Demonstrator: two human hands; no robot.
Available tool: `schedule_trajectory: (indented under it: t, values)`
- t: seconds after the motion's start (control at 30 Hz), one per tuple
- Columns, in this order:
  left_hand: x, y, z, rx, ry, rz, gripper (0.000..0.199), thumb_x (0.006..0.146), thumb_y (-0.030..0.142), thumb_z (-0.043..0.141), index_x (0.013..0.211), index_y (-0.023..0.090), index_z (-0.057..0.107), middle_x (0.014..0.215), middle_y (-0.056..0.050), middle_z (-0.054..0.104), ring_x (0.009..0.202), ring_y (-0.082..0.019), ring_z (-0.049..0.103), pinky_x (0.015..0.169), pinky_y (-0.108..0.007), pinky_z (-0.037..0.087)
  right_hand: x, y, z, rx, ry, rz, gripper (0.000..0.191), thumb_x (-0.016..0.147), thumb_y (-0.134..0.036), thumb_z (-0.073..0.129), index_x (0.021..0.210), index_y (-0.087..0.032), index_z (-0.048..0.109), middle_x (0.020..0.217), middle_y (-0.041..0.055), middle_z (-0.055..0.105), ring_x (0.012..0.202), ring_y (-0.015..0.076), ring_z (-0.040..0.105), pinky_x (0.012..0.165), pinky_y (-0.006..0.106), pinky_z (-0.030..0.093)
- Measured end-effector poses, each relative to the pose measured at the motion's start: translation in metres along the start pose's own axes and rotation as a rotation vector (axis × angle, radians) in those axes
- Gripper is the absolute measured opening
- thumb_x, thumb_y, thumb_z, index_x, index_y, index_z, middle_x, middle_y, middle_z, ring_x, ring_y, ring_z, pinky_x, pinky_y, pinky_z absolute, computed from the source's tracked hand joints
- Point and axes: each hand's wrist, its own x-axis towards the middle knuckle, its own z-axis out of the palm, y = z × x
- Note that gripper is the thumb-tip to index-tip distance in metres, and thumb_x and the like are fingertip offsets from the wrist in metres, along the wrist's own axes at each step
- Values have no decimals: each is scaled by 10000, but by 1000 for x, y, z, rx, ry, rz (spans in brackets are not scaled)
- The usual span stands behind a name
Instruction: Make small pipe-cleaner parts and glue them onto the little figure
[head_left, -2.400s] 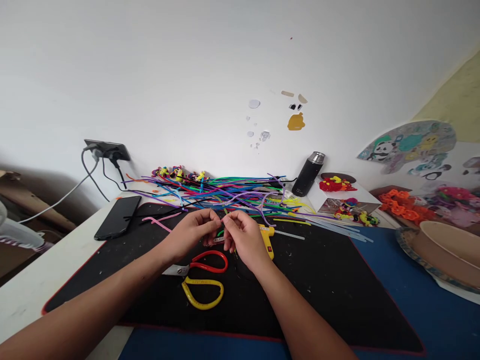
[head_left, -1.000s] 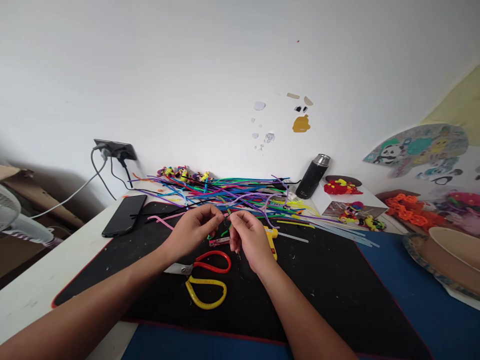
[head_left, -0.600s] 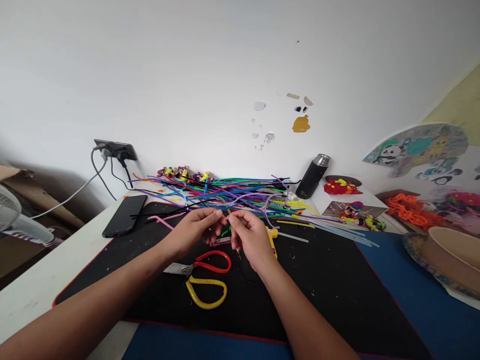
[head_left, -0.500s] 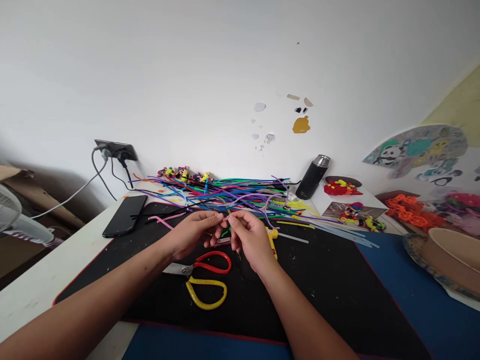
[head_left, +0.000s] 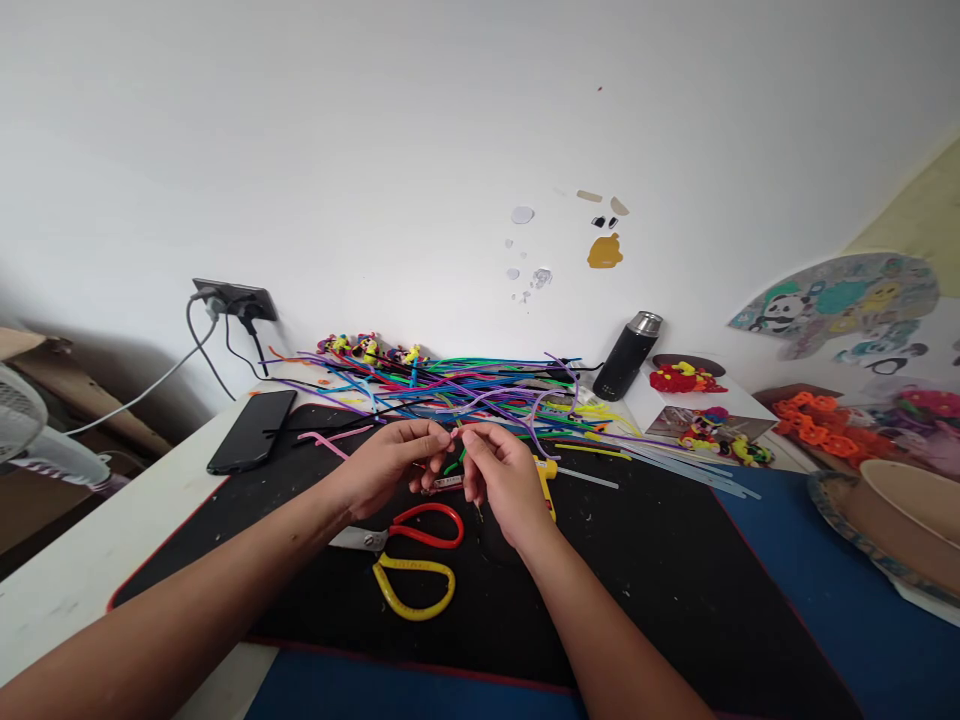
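My left hand [head_left: 394, 462] and my right hand [head_left: 508, 478] meet over the black mat [head_left: 645, 590], thumbs and forefingers pinched almost tip to tip. Between the fingertips shows a tiny pink piece [head_left: 454, 436], perhaps a bit of pipe cleaner; most of it is hidden. Below the left hand lie scissors [head_left: 420, 562] with one red and one yellow handle, blades partly behind my wrist. A yellow glue gun [head_left: 548, 476] with a clear stick rests behind my right hand. Pink pipe cleaners [head_left: 330, 443] lie crossed left of my left hand.
Many coloured pipe cleaners [head_left: 480, 385] are heaped along the wall. A phone [head_left: 251, 432] lies at left, below a wall socket [head_left: 235, 300]. A black flask [head_left: 628, 357] leans beside a white box [head_left: 656, 412]. Clear glue sticks [head_left: 705, 468] and a round tray [head_left: 840, 520] are at right.
Both hands stay nearly in place, with the fingertips slightly shifted around the tiny pink piece. The whole view has drifted a little; nothing else has visibly moved.
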Motion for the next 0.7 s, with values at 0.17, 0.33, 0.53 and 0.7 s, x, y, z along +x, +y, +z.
schedule_trajectory:
  t: [0.17,0.33,0.53,0.7]
  values:
    - [0,-2,-1,152,31,103,442,818,564,822,764,171,628,611,31,588,505,-101,544,477,-215,345,0,2,0,18,7,17,361,912,-540,699,957,-181,692,529,-65,559,383,96,508,363,188,347]
    - [-1,0,0,303,38,153,463,858,618,757,798,174,642,602,33,582,531,-117,540,510,-229,374,0,4,0,9,0,12,348,903,-531,711,930,-186,670,517,-70,558,378,93,500,357,184,344]
    - [-5,1,2,416,53,220,470,893,625,713,795,169,650,623,37,566,550,-109,489,537,-235,389,0,3,2,0,1,14,330,893,-511,711,933,-187,662,522,-74,563,375,94,507,354,185,347]
    - [-5,-1,4,383,7,197,477,909,635,698,795,177,633,606,34,571,543,-119,512,535,-240,393,0,2,1,-21,19,25,309,881,-491,711,900,-189,650,492,-83,540,371,96,506,363,186,358]
